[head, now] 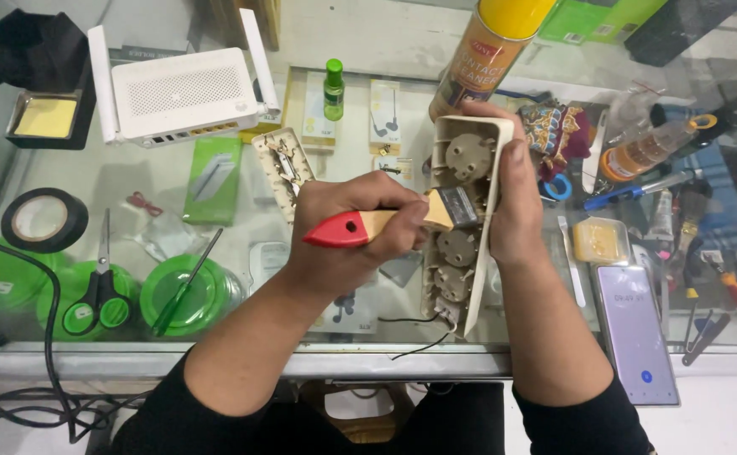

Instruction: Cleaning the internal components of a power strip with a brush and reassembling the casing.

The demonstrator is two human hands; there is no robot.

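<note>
The left hand (347,232) grips a red-handled brush (385,223), bristles on the opened socket strip (461,219) clasped by the right hand (511,202). The strip's cover plate (282,168) lies off, toward the desk's far edge. Wires dangle loose, so brushing seems midway, reassembly undone.

Beige plastic power strip shell (461,227) held upright over glass counter (368,135), right hand (511,202) on its right edge, left hand (351,232) to its left with red-handled wooden paintbrush (385,223) laid across it. White plastic router (179,93) behind-left; yellow-capped spray can (490,50) directly behind. Green-handled scissors (99,286) on round green lids (73,299) far left; flat grey smartphone (635,333) at right.

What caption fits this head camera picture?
Left hand brushes an opened power strip held by the right hand.
</note>
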